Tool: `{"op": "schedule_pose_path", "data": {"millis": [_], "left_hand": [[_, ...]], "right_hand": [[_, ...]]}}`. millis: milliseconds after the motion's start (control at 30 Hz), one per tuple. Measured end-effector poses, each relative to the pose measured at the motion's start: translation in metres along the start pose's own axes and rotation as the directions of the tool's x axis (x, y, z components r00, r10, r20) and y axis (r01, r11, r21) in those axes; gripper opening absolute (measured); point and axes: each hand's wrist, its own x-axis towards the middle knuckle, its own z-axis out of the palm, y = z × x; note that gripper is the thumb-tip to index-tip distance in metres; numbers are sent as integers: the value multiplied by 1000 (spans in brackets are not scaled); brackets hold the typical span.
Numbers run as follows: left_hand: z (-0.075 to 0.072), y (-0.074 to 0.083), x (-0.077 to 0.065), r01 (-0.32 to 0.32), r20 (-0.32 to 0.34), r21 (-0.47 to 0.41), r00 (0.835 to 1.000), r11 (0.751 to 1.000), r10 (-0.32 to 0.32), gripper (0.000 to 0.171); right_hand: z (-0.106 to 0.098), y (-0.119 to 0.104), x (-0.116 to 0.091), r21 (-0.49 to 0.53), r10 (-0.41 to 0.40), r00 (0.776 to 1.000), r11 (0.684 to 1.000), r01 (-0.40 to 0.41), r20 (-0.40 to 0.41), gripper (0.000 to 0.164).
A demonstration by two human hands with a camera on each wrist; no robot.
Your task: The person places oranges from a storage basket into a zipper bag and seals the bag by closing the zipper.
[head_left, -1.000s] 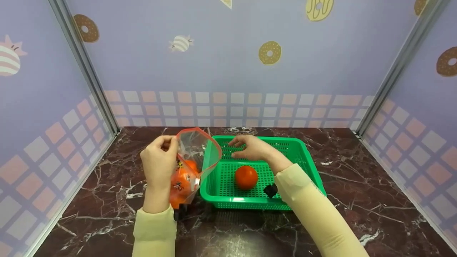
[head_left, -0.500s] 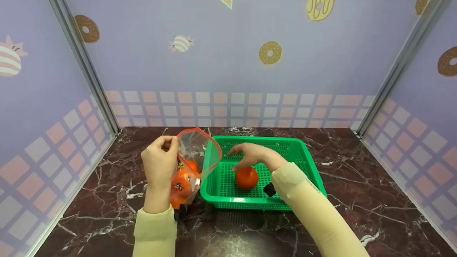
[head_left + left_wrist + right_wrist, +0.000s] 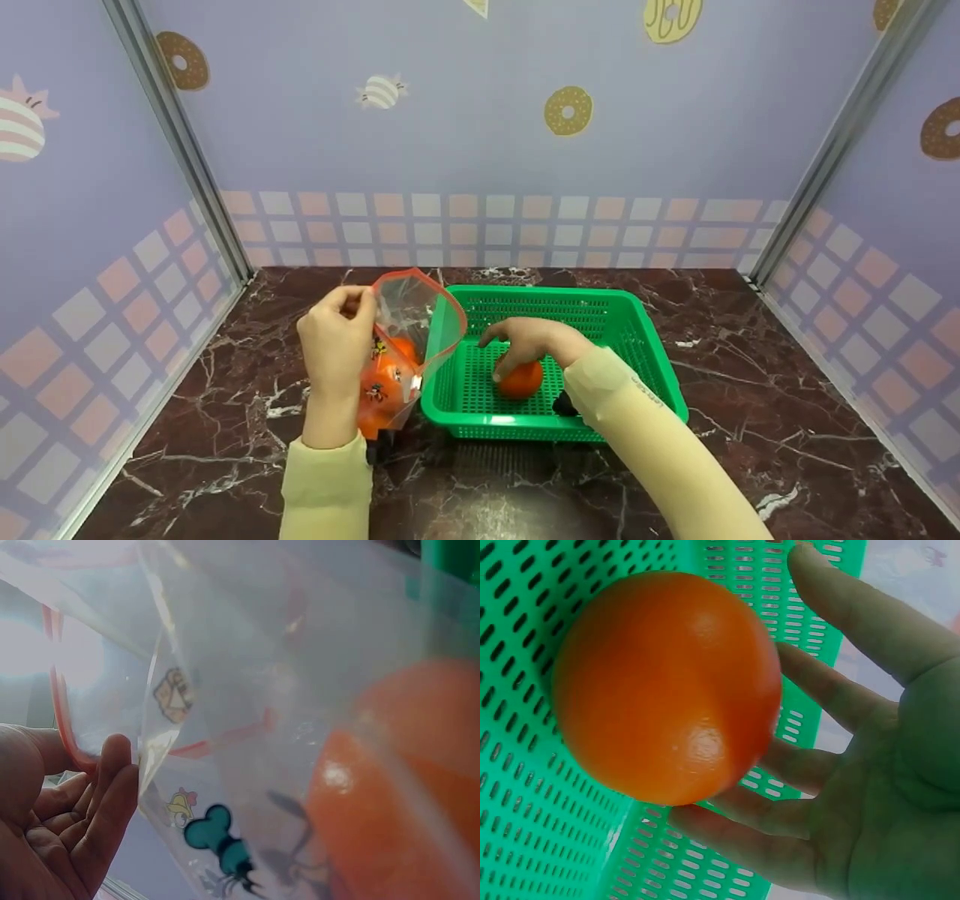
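My left hand (image 3: 334,349) pinches the red rim of a clear zip bag (image 3: 448,334) printed with cartoon figures, its mouth held wide. Inside the bag, oranges (image 3: 379,390) show through the film; the left wrist view has one orange (image 3: 405,795) close up. A single orange (image 3: 525,384) lies in the green plastic basket (image 3: 517,421). Over it hovers my right hand (image 3: 534,341), partly covering it from above. In the right wrist view the fingers (image 3: 829,690) spread around the far side of that orange (image 3: 667,690), with the thumb held apart from it.
The basket, with perforated walls, stands just right of the bag on a dark red marbled tabletop (image 3: 225,435). Patterned panels (image 3: 480,135) enclose the back and both sides. A black wrist-camera piece (image 3: 564,405) shows beneath my right cuff.
My right hand has lowered into the basket toward the orange, its thumb now in front of the fruit. The left hand and bag have stayed in place.
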Motion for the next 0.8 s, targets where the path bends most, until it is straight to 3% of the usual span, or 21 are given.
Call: {"op": "schedule_pose_path", "data": {"millis": [500,800], "left_hand": [[0,0,-1,22,2,1,1000,1000,-22,13],[0,0,0,19,8,11,1000,1000,-19,13]], "right_hand": [[5,1,0,8,144,988,989,-144,51,58],[6,2,0,58,150,987,986,-154,64,49]]}}
